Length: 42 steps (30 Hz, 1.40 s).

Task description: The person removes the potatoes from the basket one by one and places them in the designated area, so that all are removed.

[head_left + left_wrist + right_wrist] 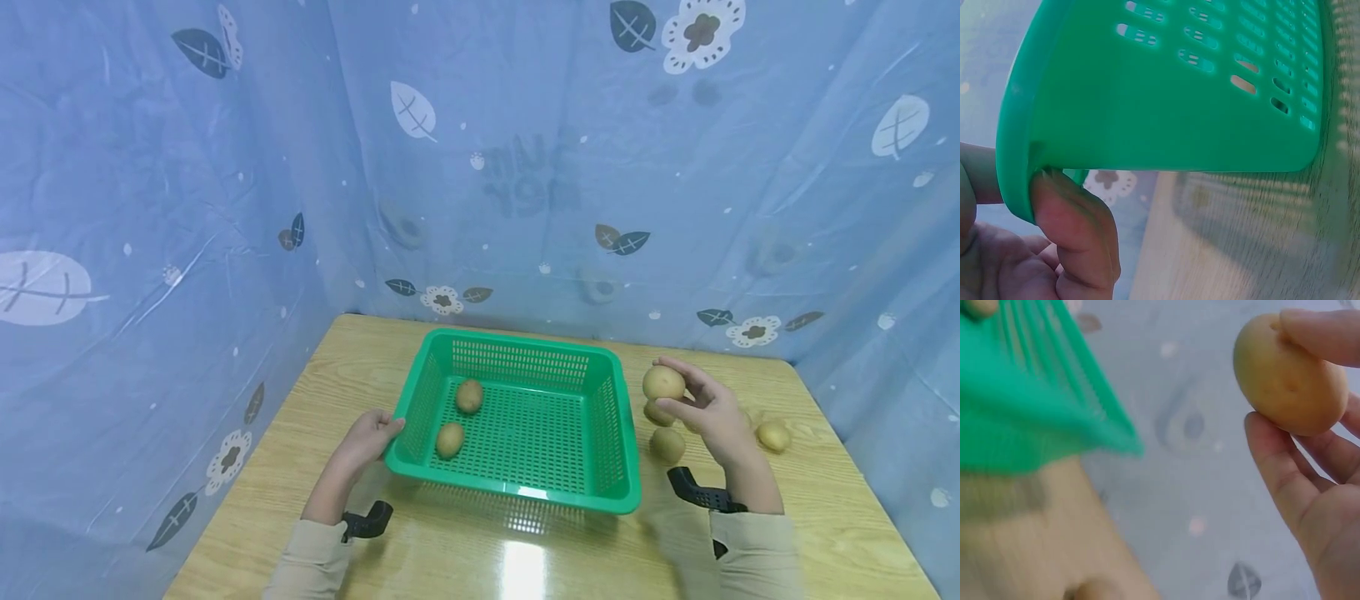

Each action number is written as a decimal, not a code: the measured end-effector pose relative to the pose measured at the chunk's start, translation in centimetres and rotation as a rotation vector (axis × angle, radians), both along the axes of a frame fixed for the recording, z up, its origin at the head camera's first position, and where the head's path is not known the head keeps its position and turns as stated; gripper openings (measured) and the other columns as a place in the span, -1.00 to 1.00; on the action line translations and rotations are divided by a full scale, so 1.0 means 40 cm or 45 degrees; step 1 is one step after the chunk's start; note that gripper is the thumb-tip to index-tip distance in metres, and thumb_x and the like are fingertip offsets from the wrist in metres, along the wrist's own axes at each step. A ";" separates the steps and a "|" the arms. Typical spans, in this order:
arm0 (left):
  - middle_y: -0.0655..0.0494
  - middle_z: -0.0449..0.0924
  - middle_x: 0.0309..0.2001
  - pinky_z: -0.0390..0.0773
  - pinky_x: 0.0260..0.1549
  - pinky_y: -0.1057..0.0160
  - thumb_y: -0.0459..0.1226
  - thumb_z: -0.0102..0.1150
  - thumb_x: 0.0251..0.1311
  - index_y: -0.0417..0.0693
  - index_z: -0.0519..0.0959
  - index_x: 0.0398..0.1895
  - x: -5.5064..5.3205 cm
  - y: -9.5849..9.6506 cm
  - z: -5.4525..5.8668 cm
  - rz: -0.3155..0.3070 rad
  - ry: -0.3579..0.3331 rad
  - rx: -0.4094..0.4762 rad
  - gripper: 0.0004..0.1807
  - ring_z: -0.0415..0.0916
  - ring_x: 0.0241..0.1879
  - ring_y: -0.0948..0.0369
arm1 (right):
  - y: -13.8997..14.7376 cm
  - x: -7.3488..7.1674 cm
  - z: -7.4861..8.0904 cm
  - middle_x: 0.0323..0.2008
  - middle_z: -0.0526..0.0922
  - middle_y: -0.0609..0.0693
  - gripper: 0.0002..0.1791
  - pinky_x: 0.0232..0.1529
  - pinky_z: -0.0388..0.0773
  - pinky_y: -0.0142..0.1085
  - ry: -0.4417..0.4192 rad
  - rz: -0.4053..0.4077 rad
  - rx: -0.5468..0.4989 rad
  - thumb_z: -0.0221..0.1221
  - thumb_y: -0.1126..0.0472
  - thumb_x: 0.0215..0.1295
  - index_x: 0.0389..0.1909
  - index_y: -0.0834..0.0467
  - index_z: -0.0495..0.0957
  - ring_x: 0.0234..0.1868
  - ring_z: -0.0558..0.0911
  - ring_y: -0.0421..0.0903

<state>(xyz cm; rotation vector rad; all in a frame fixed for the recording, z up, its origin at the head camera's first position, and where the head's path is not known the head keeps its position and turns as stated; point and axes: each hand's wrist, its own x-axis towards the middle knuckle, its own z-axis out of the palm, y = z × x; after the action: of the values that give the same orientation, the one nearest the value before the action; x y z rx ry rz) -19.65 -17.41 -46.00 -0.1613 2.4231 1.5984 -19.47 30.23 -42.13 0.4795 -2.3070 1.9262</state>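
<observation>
A green perforated plastic basket (525, 492) stands on the table with two potatoes (469, 397) inside, both toward its left side. At its left rim my left hand (367, 437) pinches the edge; the left wrist view shows curled fingers (1079, 225) under the lip. To the right of the basket, my right hand (712, 408) holds a yellowish potato (1291, 378) up between thumb and fingertips, above the tabletop. Below and beside that hand lie several more potatoes (667, 447), some partly hidden by it.
The light wood table (420, 550) carries a single potato (773, 435) at the far right. Blue curtains (495, 167) printed with leaves and flowers hang behind the table and along both sides. Black wrist mounts (367, 522) sit on both forearms.
</observation>
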 end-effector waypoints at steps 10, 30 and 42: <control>-0.13 0.57 -0.31 0.58 -0.36 0.25 -0.25 -0.10 0.41 -0.42 0.43 -0.10 -0.002 0.001 0.000 0.006 -0.013 -0.012 -0.69 0.56 -0.38 0.19 | 0.114 0.059 -0.102 0.21 0.40 -0.30 -0.36 -0.08 0.42 -0.66 -0.100 -0.219 -0.099 0.13 0.41 0.29 0.38 0.11 0.23 0.11 0.40 -0.56; -0.14 0.56 -0.30 0.58 -0.35 0.25 -0.25 -0.10 0.41 -0.41 0.43 -0.10 -0.003 0.004 0.003 0.009 -0.011 -0.008 -0.69 0.56 -0.37 0.19 | 0.195 0.079 -0.254 0.47 -0.15 0.29 -0.06 0.28 0.05 0.25 -0.634 -0.419 0.360 0.13 -0.19 0.26 0.49 0.05 -0.11 0.41 -0.04 0.35; -0.11 0.52 -0.28 0.55 -0.35 0.25 -0.22 -0.10 0.42 -0.40 0.42 -0.09 0.005 0.002 0.008 0.005 -0.032 -0.014 -0.67 0.53 -0.35 0.17 | 0.195 0.085 -0.270 0.44 -0.10 0.37 -0.06 0.23 0.14 0.22 -0.619 -0.386 0.487 0.10 -0.17 0.30 0.48 0.21 -0.13 0.36 0.07 0.37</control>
<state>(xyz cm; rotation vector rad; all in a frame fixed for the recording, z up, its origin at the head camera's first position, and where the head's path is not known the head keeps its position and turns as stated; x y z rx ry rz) -19.47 -17.33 -45.69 -0.1869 2.4144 1.5755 -16.09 38.05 -52.93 -0.3478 -2.8494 1.5893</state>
